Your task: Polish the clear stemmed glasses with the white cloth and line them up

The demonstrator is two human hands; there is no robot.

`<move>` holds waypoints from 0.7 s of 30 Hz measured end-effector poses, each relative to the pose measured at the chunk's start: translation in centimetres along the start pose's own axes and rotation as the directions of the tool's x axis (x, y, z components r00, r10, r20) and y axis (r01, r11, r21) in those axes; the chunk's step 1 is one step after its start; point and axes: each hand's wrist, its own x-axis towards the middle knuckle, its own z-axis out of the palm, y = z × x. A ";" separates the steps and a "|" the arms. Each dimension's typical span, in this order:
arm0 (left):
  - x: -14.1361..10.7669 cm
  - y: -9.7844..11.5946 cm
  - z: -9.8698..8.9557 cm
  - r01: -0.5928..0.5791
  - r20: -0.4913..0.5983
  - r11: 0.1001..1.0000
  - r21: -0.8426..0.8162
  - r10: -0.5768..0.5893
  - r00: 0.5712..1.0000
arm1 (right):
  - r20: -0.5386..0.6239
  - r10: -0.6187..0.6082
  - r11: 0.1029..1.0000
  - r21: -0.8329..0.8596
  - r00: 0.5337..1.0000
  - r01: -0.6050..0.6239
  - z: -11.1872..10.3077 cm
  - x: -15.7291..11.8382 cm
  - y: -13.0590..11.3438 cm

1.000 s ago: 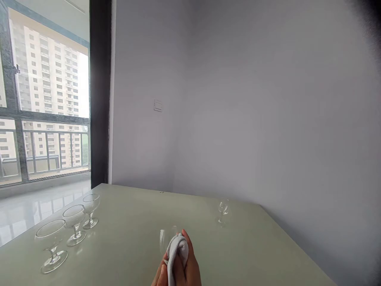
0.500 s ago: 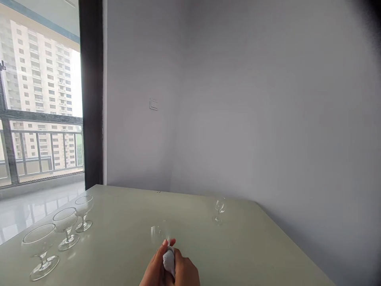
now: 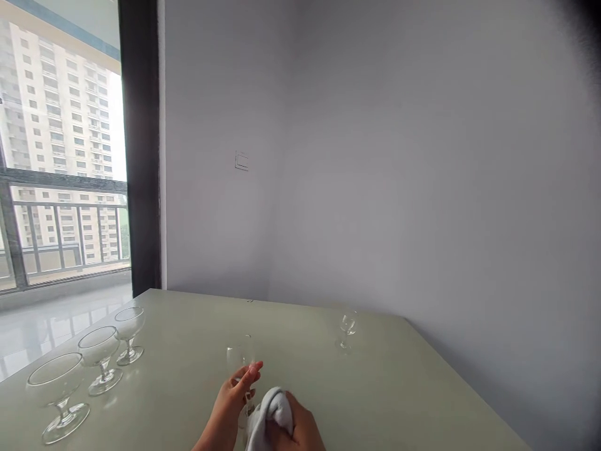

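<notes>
Near the bottom middle of the view, my left hand (image 3: 235, 396) is wrapped round a clear stemmed glass (image 3: 238, 356). The bowl of this glass points up and away, and its foot shows below the fingers. Just to the right, my right hand (image 3: 300, 426) grips a light grey cloth (image 3: 273, 410), which is bunched up beside the foot of the glass. Part of the cloth hangs down toward the bottom edge of the view.
Three stemmed glasses (image 3: 56, 394) (image 3: 101, 360) (image 3: 130, 332) stand in a row on the left of the pale green table (image 3: 188, 351). A smaller glass (image 3: 346, 327) stands toward the back right. Grey walls rise behind the table.
My hands have moved apart. The held glass has shifted left and slightly up with my left hand, and the cloth in my right hand shows more fully.
</notes>
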 end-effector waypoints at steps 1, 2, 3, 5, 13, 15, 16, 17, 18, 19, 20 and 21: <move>-0.1 0.1 -0.3 0.001 0.009 1.000 -0.019 -0.001 1.000 | -0.046 0.007 1.000 0.009 0.999 -0.007 -0.8 0.2 -0.5; -0.3 0.1 -0.4 0.007 0.016 0.999 -0.045 -0.007 1.000 | -0.101 -0.036 0.999 -0.039 0.994 0.033 -1.6 0.4 -0.9; -0.4 0.2 -0.5 0.022 0.021 0.997 -0.076 -0.020 1.000 | -0.146 -0.122 0.987 -0.126 0.982 0.104 -2.1 0.6 -1.2; -0.8 0.4 -0.4 0.078 0.024 0.988 -0.136 -0.076 0.997 | -0.183 -0.312 0.921 -0.298 0.932 0.250 -2.3 0.9 -1.5; -3.4 1.6 1.7 0.324 0.261 0.860 -0.394 -0.234 0.937 | -0.142 -0.437 0.789 -0.535 0.888 0.303 3.2 0.1 1.6; -3.7 2.0 1.8 0.276 0.282 0.890 -0.364 -0.177 0.943 | -0.053 -0.502 0.762 -0.499 0.863 0.413 2.2 0.2 1.2; -3.7 2.1 1.7 0.246 0.308 0.915 -0.321 -0.145 0.940 | -0.015 -0.522 0.766 -0.449 0.853 0.460 1.3 0.3 0.7; -3.7 2.3 1.5 0.213 0.335 0.941 -0.265 -0.117 0.935 | 0.007 -0.531 0.782 -0.382 0.847 0.493 0.5 0.4 0.1; -3.7 2.4 1.4 0.176 0.359 0.963 -0.205 -0.093 0.929 | 0.016 -0.530 0.805 -0.303 0.848 0.510 -0.4 0.6 -0.6; -3.6 2.5 1.2 0.152 0.376 0.976 -0.157 -0.083 0.923 | 0.020 -0.519 0.832 -0.219 0.855 0.510 -1.1 0.7 -1.4; -3.6 2.5 1.1 0.149 0.383 0.980 -0.132 -0.088 0.920 | 0.017 -0.499 0.857 -0.140 0.866 0.497 -1.7 0.8 -2.1; -3.6 2.5 1.1 0.168 0.381 0.977 -0.133 -0.106 0.918 | 0.008 -0.481 0.874 -0.071 0.877 0.480 -2.1 0.8 -2.8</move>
